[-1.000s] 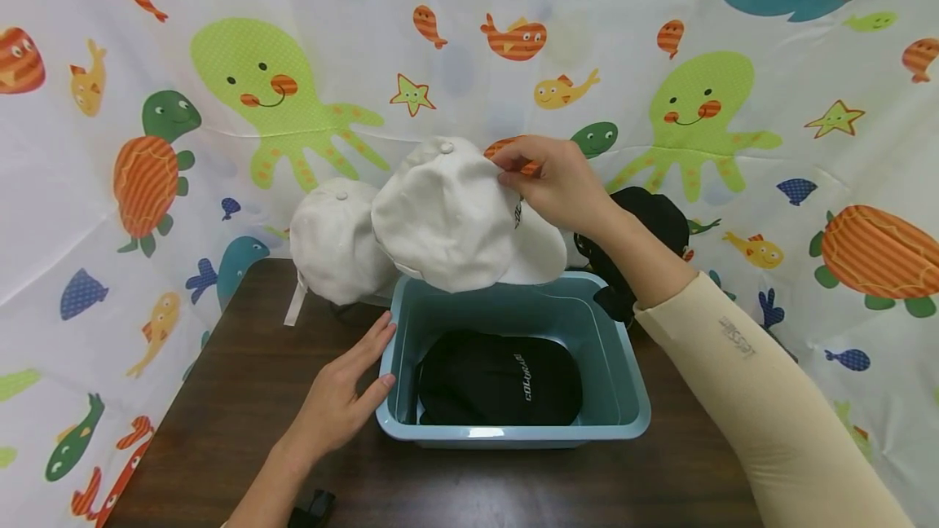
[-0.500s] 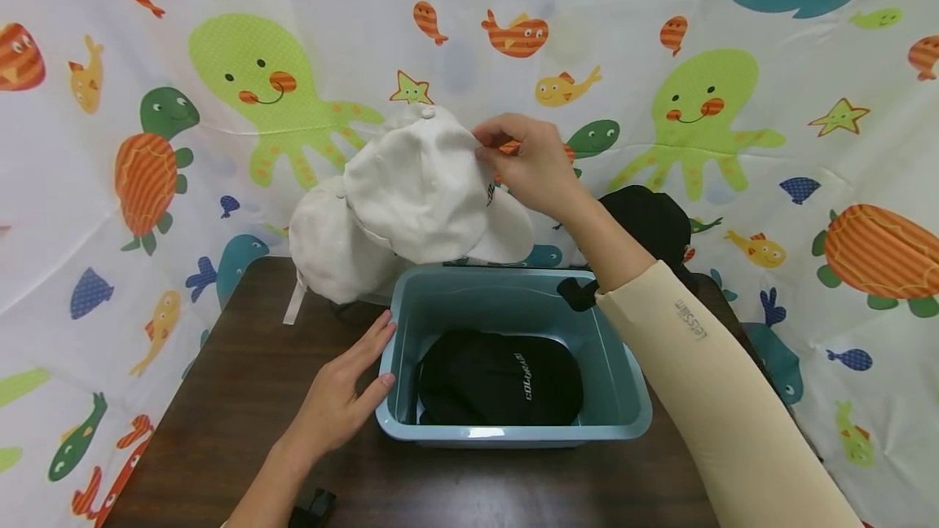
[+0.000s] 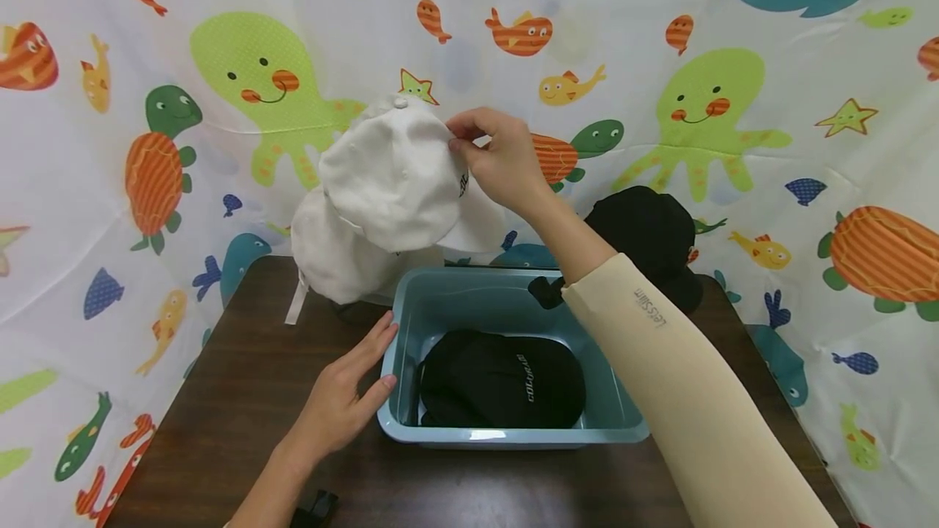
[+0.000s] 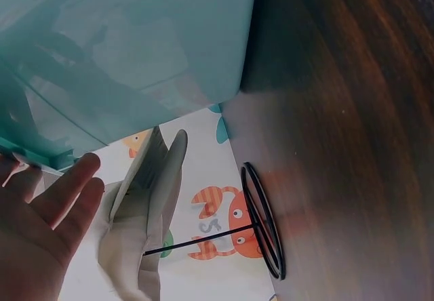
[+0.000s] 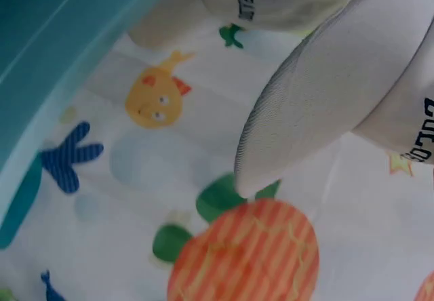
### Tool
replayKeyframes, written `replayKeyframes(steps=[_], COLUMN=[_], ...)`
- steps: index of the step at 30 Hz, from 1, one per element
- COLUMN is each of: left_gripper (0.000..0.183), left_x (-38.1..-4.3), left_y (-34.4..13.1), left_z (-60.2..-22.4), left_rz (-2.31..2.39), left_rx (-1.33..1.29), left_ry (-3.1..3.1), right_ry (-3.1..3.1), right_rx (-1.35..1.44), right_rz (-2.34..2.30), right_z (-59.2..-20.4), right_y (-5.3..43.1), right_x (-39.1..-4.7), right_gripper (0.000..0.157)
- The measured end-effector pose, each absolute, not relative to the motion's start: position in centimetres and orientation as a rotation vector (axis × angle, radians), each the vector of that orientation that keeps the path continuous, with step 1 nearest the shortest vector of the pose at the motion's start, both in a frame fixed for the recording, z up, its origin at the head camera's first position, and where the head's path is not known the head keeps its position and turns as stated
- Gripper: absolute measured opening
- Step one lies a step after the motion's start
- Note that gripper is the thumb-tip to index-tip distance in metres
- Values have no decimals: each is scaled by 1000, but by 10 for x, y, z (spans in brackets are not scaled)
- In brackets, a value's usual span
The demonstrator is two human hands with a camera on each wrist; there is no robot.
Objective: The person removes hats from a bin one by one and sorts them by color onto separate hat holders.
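Note:
My right hand point(image 3: 502, 157) pinches a white baseball cap point(image 3: 396, 178) by its front, above the dark lettering. The cap is held up behind the basin and overlaps a second white cap point(image 3: 330, 255) in the head view. In the right wrist view its brim point(image 5: 325, 97) and lettering show close up. My left hand point(image 3: 341, 402) touches the left rim of a blue plastic basin point(image 3: 513, 435) with extended fingers. A black cap point(image 3: 484, 381) with white lettering lies inside that basin. The left wrist view shows a black wire stand point(image 4: 261, 219) under the white cap.
Behind the basin on the right is another black cap point(image 3: 638, 226), partly covered by my right forearm. A small black object point(image 3: 315, 508) lies at the front edge of the dark wooden table point(image 3: 242, 381). A curtain point(image 3: 455, 55) with sea animals hangs behind.
My right hand has carried the white cap left and a little upward, over the second white cap. The left hand has stayed at the basin's rim.

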State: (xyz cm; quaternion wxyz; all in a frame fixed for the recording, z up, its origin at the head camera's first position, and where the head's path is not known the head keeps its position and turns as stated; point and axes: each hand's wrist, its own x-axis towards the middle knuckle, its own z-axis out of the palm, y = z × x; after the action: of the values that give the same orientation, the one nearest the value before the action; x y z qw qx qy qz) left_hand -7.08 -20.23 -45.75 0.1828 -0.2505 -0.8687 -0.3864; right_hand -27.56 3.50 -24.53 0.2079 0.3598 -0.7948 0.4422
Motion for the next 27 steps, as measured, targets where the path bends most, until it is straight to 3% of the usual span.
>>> replayKeyframes(steps=[27], left_gripper=[65], left_x=[-74], left_y=[-202], left_z=[-460], left_rz=[-1124], left_rx=[-714], left_ry=[-2419], right_ry=[-2257], right_rx=[989], right_rz=[1226], right_z=[-295], right_y=[-25], right_x=[-285], right_gripper=[17])
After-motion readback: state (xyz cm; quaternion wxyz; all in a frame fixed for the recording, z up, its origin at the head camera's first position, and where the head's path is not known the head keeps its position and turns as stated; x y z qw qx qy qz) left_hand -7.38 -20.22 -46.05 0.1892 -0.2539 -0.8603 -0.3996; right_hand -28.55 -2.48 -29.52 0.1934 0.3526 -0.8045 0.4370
